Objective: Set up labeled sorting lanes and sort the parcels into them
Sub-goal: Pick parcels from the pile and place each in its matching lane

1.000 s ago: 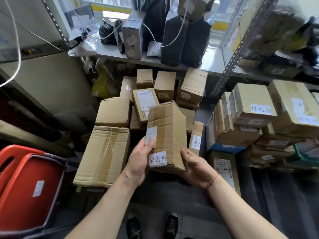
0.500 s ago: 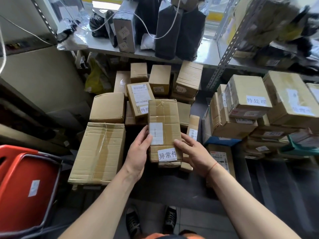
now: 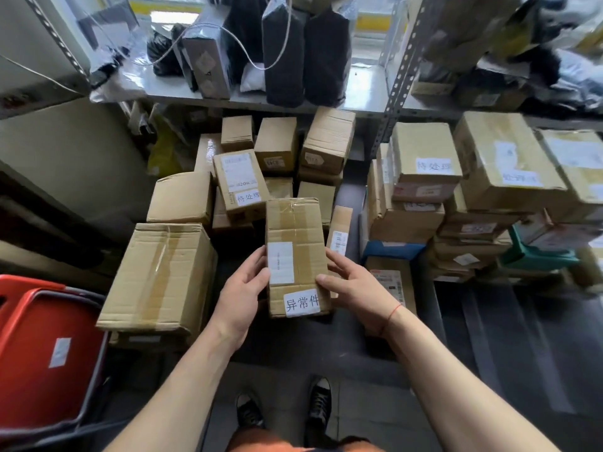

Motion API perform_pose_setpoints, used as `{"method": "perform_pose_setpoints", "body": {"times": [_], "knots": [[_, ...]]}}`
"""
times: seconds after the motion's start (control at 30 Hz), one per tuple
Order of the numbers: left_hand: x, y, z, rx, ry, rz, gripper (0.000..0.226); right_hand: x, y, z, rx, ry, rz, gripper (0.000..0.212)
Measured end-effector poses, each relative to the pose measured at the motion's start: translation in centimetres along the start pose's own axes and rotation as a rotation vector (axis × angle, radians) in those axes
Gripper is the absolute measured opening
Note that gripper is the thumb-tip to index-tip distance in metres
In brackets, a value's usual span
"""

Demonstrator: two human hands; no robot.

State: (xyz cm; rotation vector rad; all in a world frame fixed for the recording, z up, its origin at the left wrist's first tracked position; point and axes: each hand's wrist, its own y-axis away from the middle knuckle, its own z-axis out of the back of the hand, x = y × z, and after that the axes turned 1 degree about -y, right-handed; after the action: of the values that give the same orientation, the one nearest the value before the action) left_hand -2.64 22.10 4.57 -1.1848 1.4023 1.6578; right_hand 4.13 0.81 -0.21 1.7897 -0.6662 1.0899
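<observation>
A tall narrow cardboard parcel (image 3: 295,230) with a white label reading 异常件 near its bottom lies flat between my hands, low in the middle of the pile. My left hand (image 3: 243,288) grips its left edge, thumb on the top face. My right hand (image 3: 355,287) holds its right edge with the thumb on top near the label. Behind it a parcel (image 3: 239,185) carries a 待处理 label. A stack to the right has a box (image 3: 424,151) with the same 待处理 label.
A big cardboard box (image 3: 160,275) lies left of the held parcel. A red crate (image 3: 42,350) fills the lower left. A metal shelf (image 3: 362,89) above holds black bags (image 3: 284,57). More labelled boxes (image 3: 502,158) are stacked right. My shoes (image 3: 284,409) stand on dark floor.
The parcel was tilted up in both hands a second ago; now it lies flat and lower among the boxes. My right hand has shifted from under its corner to its right edge.
</observation>
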Motion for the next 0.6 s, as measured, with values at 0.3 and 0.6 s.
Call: {"method": "perform_pose_setpoints", "body": {"times": [0.3, 0.6], "knots": [[0.5, 4.4, -4.4, 0.087, -0.005, -0.008, 0.039, -0.3, 8.4, 2.2, -0.162, -0.059, 0.048, 0.059], [0.7, 9.4, -10.9, 0.279, -0.04, 0.008, 0.042, -2.0, 19.0, 8.6, -0.246, -0.102, 0.063, 0.06]]}}
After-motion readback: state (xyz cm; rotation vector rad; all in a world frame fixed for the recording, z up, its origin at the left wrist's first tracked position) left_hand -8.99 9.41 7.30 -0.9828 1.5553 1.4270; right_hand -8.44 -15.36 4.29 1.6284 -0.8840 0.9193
